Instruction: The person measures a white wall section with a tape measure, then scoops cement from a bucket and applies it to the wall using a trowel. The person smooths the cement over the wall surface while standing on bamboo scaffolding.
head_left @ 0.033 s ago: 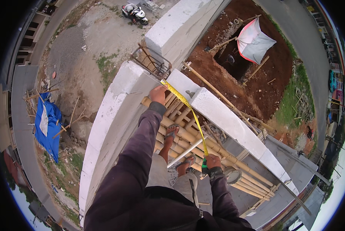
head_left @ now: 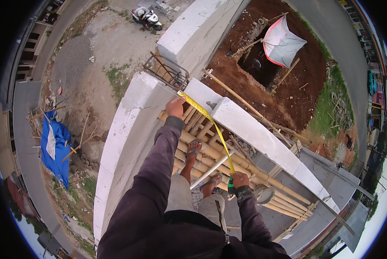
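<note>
A yellow tape measure blade (head_left: 217,128) runs pulled out along the inner side of the white block wall (head_left: 254,129). My left hand (head_left: 175,107) is closed at its far end, by the gap in the blocks where reinforcing bars (head_left: 167,71) stand up. In my right hand (head_left: 240,179) is the green and black tape measure case (head_left: 231,186), held lower and to the right. Between the two hands the blade slants and bends a little. The left fingertips are partly hidden.
My sandalled feet stand on a bamboo platform (head_left: 210,151) between two block walls, high above the ground. A white pipe (head_left: 211,170) lies by my feet. Right of my right hand sits a bucket (head_left: 263,194). Beyond the wall is a dug pit (head_left: 269,73) under a sheet.
The whole view has shifted slightly. Both hands keep their hold on the tape measure, in about the same place along the wall.
</note>
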A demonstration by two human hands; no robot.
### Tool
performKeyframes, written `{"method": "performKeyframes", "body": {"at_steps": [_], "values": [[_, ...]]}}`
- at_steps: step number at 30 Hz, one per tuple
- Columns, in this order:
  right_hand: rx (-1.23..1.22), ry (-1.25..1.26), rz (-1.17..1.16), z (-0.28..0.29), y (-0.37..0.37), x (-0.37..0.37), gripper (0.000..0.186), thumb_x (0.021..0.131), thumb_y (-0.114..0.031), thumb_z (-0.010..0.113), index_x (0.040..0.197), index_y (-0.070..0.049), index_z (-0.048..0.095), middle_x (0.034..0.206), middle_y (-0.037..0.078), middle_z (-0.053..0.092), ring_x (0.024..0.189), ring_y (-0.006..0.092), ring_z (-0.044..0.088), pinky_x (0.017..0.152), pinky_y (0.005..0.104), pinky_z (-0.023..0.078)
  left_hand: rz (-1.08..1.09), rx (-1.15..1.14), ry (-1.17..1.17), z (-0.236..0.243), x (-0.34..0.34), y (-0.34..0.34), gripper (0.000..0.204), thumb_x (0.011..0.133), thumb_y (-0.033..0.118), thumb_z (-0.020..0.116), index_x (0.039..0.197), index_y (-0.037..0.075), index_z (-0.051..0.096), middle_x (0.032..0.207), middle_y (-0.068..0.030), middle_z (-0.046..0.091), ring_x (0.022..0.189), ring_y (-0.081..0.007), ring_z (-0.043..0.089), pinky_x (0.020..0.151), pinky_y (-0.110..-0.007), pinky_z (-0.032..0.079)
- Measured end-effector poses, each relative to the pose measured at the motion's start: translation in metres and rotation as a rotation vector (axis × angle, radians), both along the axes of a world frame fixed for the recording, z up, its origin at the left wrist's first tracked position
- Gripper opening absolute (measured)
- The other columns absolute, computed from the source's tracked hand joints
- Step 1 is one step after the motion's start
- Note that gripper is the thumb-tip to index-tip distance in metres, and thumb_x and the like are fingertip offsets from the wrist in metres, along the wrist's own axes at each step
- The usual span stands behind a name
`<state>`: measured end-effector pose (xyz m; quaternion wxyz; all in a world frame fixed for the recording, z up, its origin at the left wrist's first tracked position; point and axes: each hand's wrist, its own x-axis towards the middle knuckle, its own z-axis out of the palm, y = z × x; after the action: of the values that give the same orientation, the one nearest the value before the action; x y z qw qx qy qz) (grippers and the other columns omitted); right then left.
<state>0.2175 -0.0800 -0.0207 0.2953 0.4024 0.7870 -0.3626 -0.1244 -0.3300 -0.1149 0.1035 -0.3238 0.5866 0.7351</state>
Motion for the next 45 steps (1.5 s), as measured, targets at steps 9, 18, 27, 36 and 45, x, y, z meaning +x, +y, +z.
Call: {"method": "performKeyframes", "body": {"at_steps": [9,18,27,36,45], "values": [[0.021,0.071,-0.051,0.005,-0.019,-0.011,0.028,0.085,-0.03,0.061,0.092,-0.008,0.076,0.078,0.018,0.071,0.076,0.0325,0.071,0.07,0.0424,0.054,0.024,-0.042,-0.073,-0.009,-0.008,-0.005,0.026,0.086,0.012,0.076,0.104,-0.007,0.07,0.097,-0.0067,0.07,0.087,-0.014,0.06,0.085,-0.028,0.046],[-0.273,-0.032,0.098,0.025,-0.006,0.0,0.044,0.084,-0.034,0.069,0.118,-0.007,0.069,0.092,0.018,0.072,0.084,0.0305,0.069,0.075,0.039,0.054,-0.03,-0.111,-0.145,0.063,0.104,-0.054,0.018,0.087,0.012,0.073,0.097,-0.003,0.069,0.087,-0.0021,0.068,0.081,-0.0121,0.061,0.084,-0.028,0.047],[-0.264,0.292,0.268,0.077,-0.098,-0.102,0.083,0.081,-0.037,0.076,0.145,0.002,0.038,0.104,0.026,0.066,0.088,0.0394,0.068,0.077,0.0433,0.054,-0.486,0.421,-0.608,0.141,0.227,-0.06,0.072,0.098,0.061,0.047,0.14,0.002,0.048,0.143,-0.017,0.05,0.129,-0.0282,0.051,0.107,-0.043,0.039],[-0.192,0.844,0.613,0.134,-0.172,-0.168,0.076,0.089,-0.036,0.069,0.147,0.0,0.038,0.133,0.028,0.053,0.123,0.0444,0.051,0.104,0.047,0.041,-0.071,0.779,-0.326,0.166,0.187,-0.081,0.064,0.095,0.058,0.058,0.128,0.003,0.056,0.119,-0.0129,0.064,0.11,-0.0268,0.062,0.101,-0.043,0.047],[-0.119,0.405,0.341,0.093,-0.062,-0.096,0.048,0.089,-0.027,0.066,0.125,0.003,0.056,0.121,0.025,0.059,0.109,0.0429,0.059,0.094,0.0477,0.048,-0.45,-1.375,0.377,0.147,0.036,-0.175,0.094,0.065,0.04,0.088,0.142,0.01,0.043,0.127,-0.016,0.052,0.12,-0.0385,0.049,0.102,-0.054,0.036]]}}
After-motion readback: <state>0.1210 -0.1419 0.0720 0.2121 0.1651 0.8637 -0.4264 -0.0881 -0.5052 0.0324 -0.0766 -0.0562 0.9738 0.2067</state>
